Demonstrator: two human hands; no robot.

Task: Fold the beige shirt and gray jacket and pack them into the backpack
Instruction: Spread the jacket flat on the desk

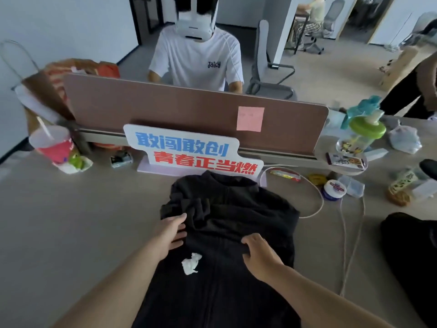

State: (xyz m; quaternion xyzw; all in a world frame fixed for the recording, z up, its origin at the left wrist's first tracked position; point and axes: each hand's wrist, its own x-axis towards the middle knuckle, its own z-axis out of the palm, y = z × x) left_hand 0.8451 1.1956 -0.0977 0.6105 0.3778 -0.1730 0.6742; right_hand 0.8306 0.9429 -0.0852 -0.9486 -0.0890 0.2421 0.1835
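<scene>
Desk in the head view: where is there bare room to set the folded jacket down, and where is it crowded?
Widest bare patch: left of the dark jacket, between it, the red cup and the near desk edge. Right of it, a narrower strip crossed by white cables. Crowded: far right, around the jar and green-lidded bottle.

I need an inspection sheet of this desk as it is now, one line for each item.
Surface: beige desk, with a brown divider at its far edge.
Job's things: dark jacket lies zipper up, fabric bunched near its left shoulder; beige shirt, nothing seen; dark bag at the right edge, maybe the backpack.
Clutter: crumpled tissue on the jacket; red cup, green-lidded bottle, jar, slogan sign.
Hands: left hand flat on the jacket's left edge; right hand on its middle, grip unclear.
Cables: white cable loops right of the jacket.
Surroundings: person in white T-shirt behind the divider; office chair.
</scene>
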